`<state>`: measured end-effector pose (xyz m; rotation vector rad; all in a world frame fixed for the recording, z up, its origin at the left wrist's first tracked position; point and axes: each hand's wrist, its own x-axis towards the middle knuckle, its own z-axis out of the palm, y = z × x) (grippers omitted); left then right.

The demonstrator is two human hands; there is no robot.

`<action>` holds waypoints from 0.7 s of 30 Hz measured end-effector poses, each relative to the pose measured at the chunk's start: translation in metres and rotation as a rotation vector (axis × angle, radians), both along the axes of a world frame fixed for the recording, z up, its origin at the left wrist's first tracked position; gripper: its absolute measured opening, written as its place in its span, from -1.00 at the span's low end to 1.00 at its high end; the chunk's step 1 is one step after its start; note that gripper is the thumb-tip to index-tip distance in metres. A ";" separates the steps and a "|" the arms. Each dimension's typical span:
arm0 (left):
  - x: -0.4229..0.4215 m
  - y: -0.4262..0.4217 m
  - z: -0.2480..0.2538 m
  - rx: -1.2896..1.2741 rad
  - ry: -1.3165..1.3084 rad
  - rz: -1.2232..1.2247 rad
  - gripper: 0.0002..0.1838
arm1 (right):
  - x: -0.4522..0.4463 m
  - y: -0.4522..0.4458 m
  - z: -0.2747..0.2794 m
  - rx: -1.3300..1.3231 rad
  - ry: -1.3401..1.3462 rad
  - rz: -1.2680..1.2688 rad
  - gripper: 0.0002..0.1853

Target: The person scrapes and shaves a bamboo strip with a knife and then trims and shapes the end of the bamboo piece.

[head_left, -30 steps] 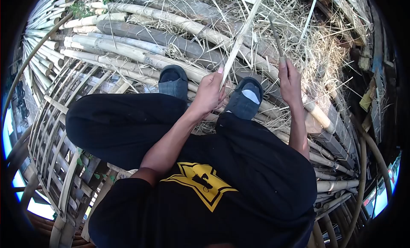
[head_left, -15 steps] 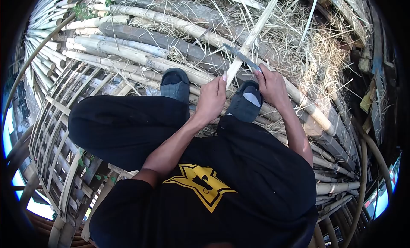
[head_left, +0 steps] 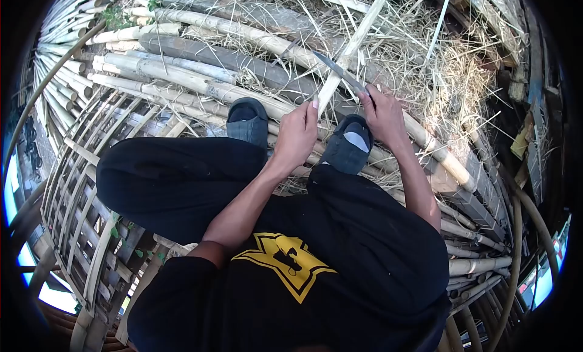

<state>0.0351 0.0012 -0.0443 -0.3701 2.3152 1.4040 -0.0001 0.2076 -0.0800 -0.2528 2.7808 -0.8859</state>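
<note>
A pale split bamboo strip [head_left: 358, 41] slants up and to the right, away from me. Its near end is pinched in my left hand [head_left: 296, 135], thumb pointing forward along it. My right hand [head_left: 385, 116] is wrapped round the handle of a knife [head_left: 337, 69], with the handle mostly hidden by the fingers. The grey blade points up and left and crosses the strip, seemingly touching it, a short way beyond my left hand. Just below the strip is my right sandal [head_left: 348, 147].
Bamboo poles [head_left: 212, 85] lie side by side under my feet. Straw-like shavings [head_left: 449, 79] cover the ground at upper right. A woven bamboo lattice [head_left: 85, 200] stands at left, near stacked poles [head_left: 57, 67]. My left sandal [head_left: 248, 124] rests on the poles.
My left hand has shifted slightly left and toward me. The knife has moved slightly up and left, and the strip's far end now reaches the top edge of view.
</note>
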 end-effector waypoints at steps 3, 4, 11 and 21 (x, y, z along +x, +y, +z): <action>0.004 -0.001 -0.003 -0.029 0.006 0.003 -0.58 | 0.007 -0.008 -0.011 -0.123 -0.116 -0.039 -0.59; 0.005 -0.002 -0.008 -0.028 0.004 0.000 -0.58 | 0.006 -0.008 -0.007 -0.100 -0.210 -0.060 -0.52; 0.000 -0.009 0.011 0.485 -0.385 0.120 -0.61 | 0.023 -0.013 -0.010 -0.269 -0.389 -0.210 -0.39; -0.029 -0.015 0.105 0.702 0.221 -0.266 -0.66 | 0.020 -0.022 0.073 -0.503 -0.327 -0.260 -0.51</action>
